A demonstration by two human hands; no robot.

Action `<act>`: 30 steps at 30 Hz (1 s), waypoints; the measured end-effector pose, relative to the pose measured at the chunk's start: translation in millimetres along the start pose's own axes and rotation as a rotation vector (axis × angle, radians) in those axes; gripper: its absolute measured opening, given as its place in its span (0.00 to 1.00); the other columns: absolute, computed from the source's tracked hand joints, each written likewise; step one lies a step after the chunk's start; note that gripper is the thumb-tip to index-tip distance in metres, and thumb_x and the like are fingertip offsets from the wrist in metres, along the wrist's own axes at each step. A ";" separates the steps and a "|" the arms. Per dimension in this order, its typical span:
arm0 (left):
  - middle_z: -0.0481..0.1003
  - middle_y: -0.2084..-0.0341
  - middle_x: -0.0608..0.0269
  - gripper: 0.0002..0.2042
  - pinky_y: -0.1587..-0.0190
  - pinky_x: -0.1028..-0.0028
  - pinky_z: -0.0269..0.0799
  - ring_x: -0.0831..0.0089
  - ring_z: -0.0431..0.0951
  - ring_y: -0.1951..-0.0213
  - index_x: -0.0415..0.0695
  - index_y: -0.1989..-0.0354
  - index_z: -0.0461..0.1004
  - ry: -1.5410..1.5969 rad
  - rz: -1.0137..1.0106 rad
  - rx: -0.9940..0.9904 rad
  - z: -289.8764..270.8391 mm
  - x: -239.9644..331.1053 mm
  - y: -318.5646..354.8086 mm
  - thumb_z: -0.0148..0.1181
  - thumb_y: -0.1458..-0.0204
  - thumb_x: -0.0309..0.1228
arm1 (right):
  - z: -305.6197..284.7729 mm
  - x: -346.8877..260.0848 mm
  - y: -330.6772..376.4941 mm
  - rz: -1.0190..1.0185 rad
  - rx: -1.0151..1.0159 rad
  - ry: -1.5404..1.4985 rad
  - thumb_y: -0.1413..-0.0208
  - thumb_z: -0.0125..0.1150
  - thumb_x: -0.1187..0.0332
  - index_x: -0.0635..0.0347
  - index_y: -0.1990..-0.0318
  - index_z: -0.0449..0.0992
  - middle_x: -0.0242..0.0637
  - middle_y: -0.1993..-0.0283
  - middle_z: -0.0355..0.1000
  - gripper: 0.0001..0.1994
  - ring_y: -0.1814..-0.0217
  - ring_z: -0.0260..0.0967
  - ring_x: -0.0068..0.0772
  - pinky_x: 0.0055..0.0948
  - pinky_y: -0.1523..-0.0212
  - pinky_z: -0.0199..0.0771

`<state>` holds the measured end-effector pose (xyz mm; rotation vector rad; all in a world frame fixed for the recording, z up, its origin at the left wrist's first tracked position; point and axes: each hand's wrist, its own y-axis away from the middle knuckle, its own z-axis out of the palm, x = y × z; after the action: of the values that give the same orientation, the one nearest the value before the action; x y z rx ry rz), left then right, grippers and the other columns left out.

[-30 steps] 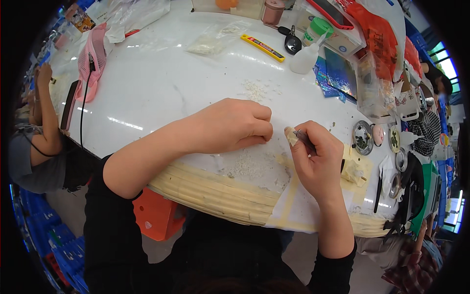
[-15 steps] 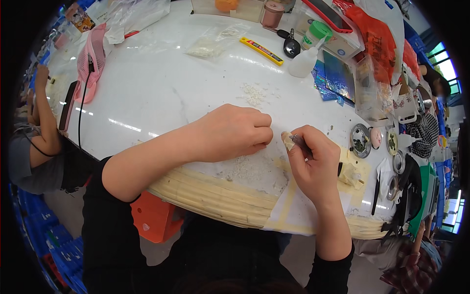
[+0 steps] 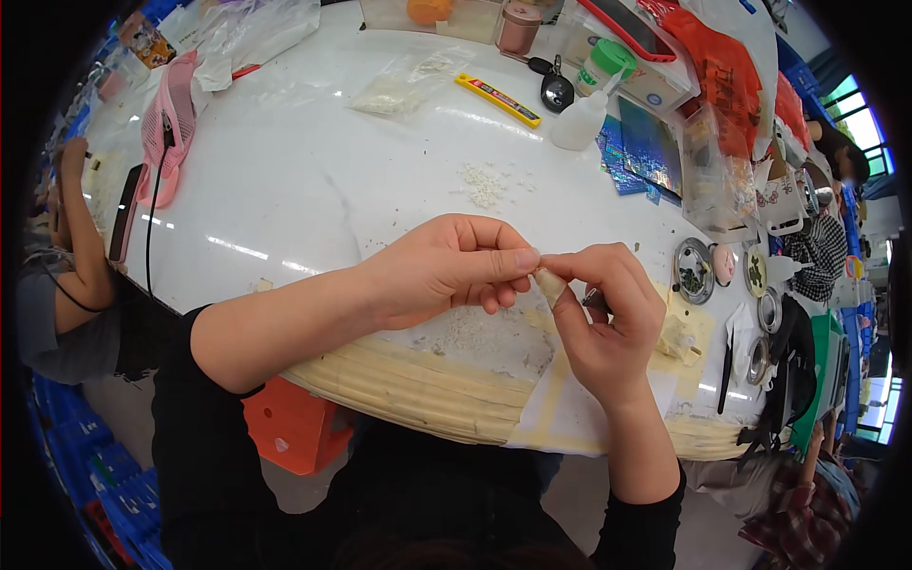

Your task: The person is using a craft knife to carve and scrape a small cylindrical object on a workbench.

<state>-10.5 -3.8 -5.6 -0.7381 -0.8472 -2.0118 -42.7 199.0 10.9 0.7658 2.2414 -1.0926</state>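
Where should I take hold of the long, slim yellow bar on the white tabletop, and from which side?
Probably mid-length on the long, slim yellow bar, coming from the near side and pinching across its narrow width. It lies flat and slanted; the black oval key fob sits close on its far side and the whitish squeeze bottle by its right end.

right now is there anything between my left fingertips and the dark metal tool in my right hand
Yes: the right hand's own thumb, with its pale wrapping, and its forefinger lie between the left hand and the dark metal tool, which sits partly hidden behind that thumb.
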 end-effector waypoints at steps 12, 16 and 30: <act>0.80 0.66 0.55 0.07 0.62 0.76 0.80 0.72 0.82 0.65 0.35 0.59 0.77 -0.248 0.247 0.074 8.7 0.8 5.2 0.61 0.43 0.25 | 3.2 1.9 2.6 0.071 0.037 0.005 0.62 0.58 0.86 0.61 0.64 0.77 0.35 0.70 0.72 0.15 0.73 0.69 0.26 0.22 0.75 0.67; 0.80 0.67 0.55 0.07 0.63 0.77 0.80 0.72 0.82 0.65 0.35 0.59 0.76 -0.300 0.271 0.098 9.2 1.1 6.1 0.61 0.43 0.24 | 1.9 0.5 1.1 0.034 0.027 0.026 0.63 0.58 0.86 0.62 0.64 0.77 0.36 0.69 0.72 0.15 0.72 0.69 0.28 0.23 0.74 0.68; 0.79 0.68 0.59 0.05 0.65 0.79 0.76 0.77 0.79 0.67 0.35 0.61 0.78 -0.834 0.745 0.196 6.2 -3.4 6.0 0.60 0.45 0.19 | -1.2 -3.4 -1.5 0.061 -0.008 0.040 0.58 0.64 0.76 0.62 0.61 0.76 0.37 0.70 0.72 0.13 0.74 0.71 0.30 0.25 0.75 0.69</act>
<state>-2.6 -0.2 -2.6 -1.5416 -0.9949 -0.9173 -41.5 198.3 14.6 0.8540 2.2383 -1.0475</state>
